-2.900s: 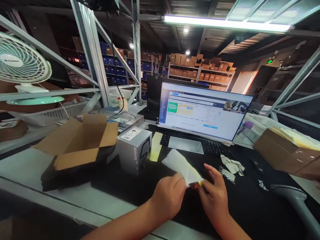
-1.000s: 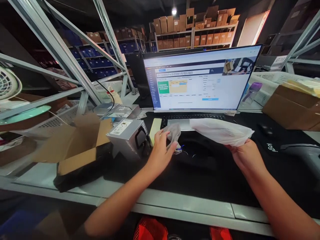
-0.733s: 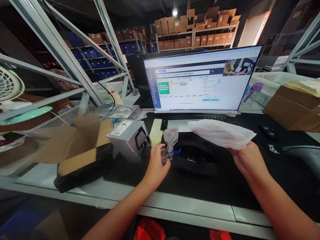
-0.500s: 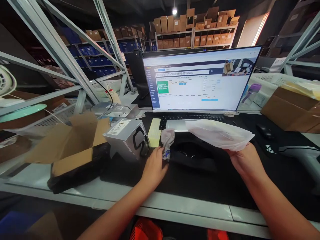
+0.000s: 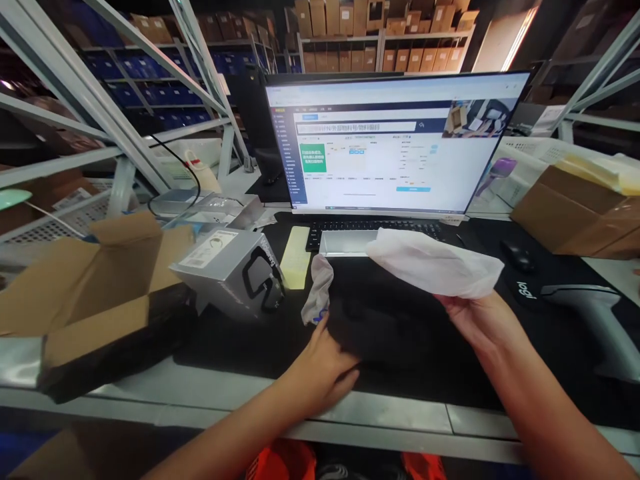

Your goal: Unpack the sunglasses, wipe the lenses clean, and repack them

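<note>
My right hand [image 5: 470, 321] grips a white, soft-wrapped bundle [image 5: 435, 263] from below, holding it above the black mat [image 5: 400, 360]. What is inside the wrapping is hidden. My left hand [image 5: 323, 367] rests low over the mat with its index finger stretched forward and its thumb apart. That fingertip is at the lower end of a small crumpled greyish plastic bag [image 5: 319, 283] with a blue mark. Left of the bag stands a grey product box [image 5: 225, 273] with a black picture on its side. A yellow paper pad [image 5: 297, 257] lies just behind the bag.
An open cardboard carton [image 5: 100, 300] sits on the left. Ahead are a monitor [image 5: 380, 160], a keyboard [image 5: 390, 227] and a pale shallow tray [image 5: 347, 244]. To the right are a mouse [image 5: 517, 255], a barcode scanner [image 5: 590, 320] and another carton [image 5: 575, 210].
My left hand has loosened its fingers from the small bag and drawn back towards the table's front edge. My right hand still holds the white bundle. The view has shifted slightly.
</note>
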Demonstrator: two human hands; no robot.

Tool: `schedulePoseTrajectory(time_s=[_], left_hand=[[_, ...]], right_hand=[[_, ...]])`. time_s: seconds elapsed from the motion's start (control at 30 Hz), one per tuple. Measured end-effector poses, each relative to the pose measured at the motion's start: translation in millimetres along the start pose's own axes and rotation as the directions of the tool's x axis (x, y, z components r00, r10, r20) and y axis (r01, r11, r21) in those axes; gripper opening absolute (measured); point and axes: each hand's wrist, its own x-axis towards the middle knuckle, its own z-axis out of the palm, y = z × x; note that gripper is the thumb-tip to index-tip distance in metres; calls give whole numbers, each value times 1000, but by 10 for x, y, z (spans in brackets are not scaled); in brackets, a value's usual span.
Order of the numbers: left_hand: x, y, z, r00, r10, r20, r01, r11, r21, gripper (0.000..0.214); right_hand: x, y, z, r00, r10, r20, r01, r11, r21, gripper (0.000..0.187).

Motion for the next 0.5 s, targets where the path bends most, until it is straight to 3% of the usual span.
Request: schedulePoseTrajectory(time_s=[0.1,0.23,0.33,0.43,0.5], left_hand=[[34,2,27,1000,-13,1,13,1000,-2,27],[150,25,-37,997,-71,-22,71,997,-11,16],[190,53,-93,998,-48,-48,48,999,-2,12],[134,51,-138,990,13,-138,-13,1000,-4,14],[46,0,-162,961,-2,-275,7,1000,15,14]], right_hand=[[-56,101,17,995,98,14,-98,995,1,42],[-151,161,24,992,120,35,-119,992,-26,35],[-205,143,33,990,136,46,-135,991,-19,36],[-232,135,77,986,157,54,-156,987,-23,38],[-243,151,127,987,140,81,-136,989,-51,39]])
